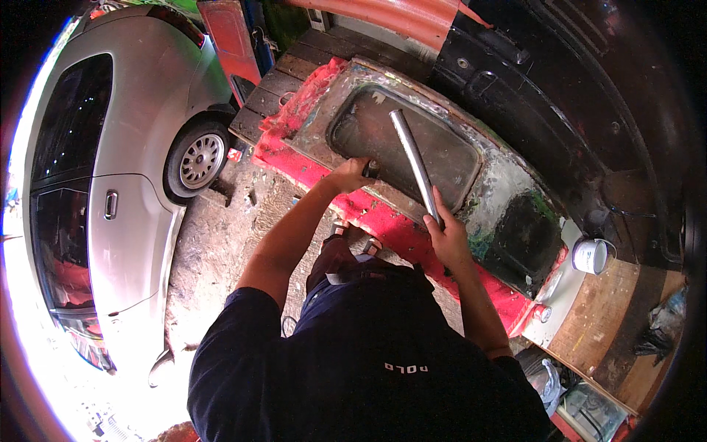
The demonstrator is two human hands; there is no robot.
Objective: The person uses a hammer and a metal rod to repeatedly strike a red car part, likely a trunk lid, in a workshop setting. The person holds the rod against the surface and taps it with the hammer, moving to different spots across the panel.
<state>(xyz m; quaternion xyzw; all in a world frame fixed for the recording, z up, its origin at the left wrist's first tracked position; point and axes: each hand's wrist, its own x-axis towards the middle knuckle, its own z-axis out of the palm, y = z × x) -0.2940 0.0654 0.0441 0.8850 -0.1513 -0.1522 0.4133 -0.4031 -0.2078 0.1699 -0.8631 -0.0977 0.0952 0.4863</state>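
Observation:
A worn car body panel (490, 193), with a rounded, sunken window area and patches of bare metal, lies on a red cloth (401, 226). My right hand (448, 237) is closed round the lower end of a silver metal bar (414, 158), which slants up and to the left over the panel. At the panel's near edge, my left hand (349, 176) grips a small dark block (371, 169); its exact kind cannot be made out, and the fingers partly cover it.
A silver car (136, 132) stands to the left. Beneath the cloth is a plank table (298, 62). A large dark panel (589, 96) rises behind on the right. On the right side sit a white tin pail (589, 256), a small can (542, 313) and plastic bags (666, 317).

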